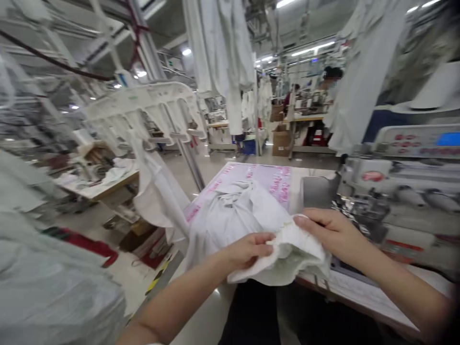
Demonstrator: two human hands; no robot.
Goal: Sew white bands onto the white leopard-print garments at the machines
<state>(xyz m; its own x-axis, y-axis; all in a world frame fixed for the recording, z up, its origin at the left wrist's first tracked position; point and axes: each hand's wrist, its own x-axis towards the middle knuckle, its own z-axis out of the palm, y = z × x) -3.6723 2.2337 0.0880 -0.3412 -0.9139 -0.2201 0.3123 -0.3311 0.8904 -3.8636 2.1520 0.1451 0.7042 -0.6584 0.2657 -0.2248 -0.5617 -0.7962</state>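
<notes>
**Head view.** The white cloth garment (233,223) lies heaped on the bench (359,290), over a pink-printed sheet (258,175), with its bulk to the left of the industrial sewing machine (406,191). One folded section is lifted clear of the heap and gathered between the two hands. The section ends close to the front of the machine.

**Work condition.** The garment is bunched and creased, not laid flat. The area around the needle is partly hidden behind the right hand, so it cannot be determined whether any cloth lies under the presser foot. The extent of completed sewing cannot be determined from this view.

**Hand condition.**
- Left hand (247,250): the fingers are closed together, and the hand is clamped on the near side of the folded section.
- Right hand (332,233): the fingers are together and the hand is nearly closed, pinching the upper edge of the same section.

The two hands are apart, with the gathered cloth spanning the gap between them.

**Surroundings.** White garments (219,48) hang overhead beside a white rack (143,100). Farther back, a co-worker (332,84) stands near a second bench (305,118), with a cardboard box (281,141) on the floor nearby.
</notes>
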